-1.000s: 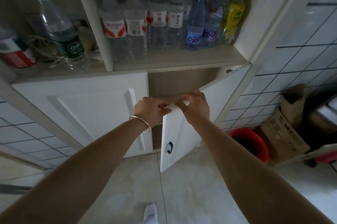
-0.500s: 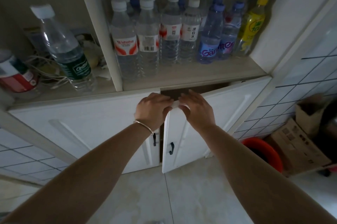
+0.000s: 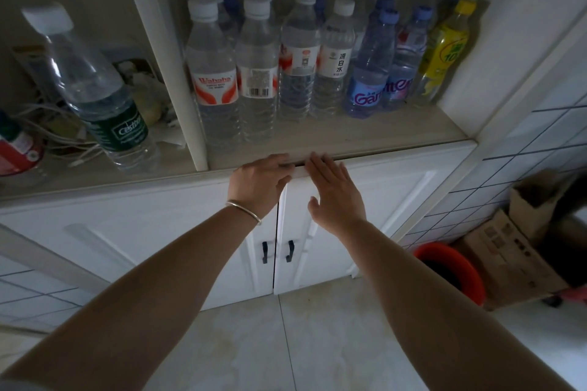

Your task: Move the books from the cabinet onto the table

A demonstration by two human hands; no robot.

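A white cabinet stands before me with its two lower doors shut, the left door [image 3: 143, 231] and the right door [image 3: 397, 200] meeting at a dark seam with two black handles [image 3: 276, 251]. My left hand [image 3: 259, 182], with a bangle on the wrist, rests on the top corner of the left door, fingertips at the shelf edge. My right hand [image 3: 335, 190] lies flat, fingers straight, against the top of the right door. No books and no table are in view.
Several water bottles [image 3: 257, 72] fill the open shelf [image 3: 349, 139] above the doors; a large bottle [image 3: 95, 95], a red can [image 3: 16, 149] and cables sit in the left bay. A red bucket [image 3: 451, 270] and cardboard boxes [image 3: 521, 244] stand on the floor at right, beside a tiled wall.
The right door, open a second ago, has swung shut under both hands. My hands rose with it to the doors' top edge and my view moved closer to the cabinet.
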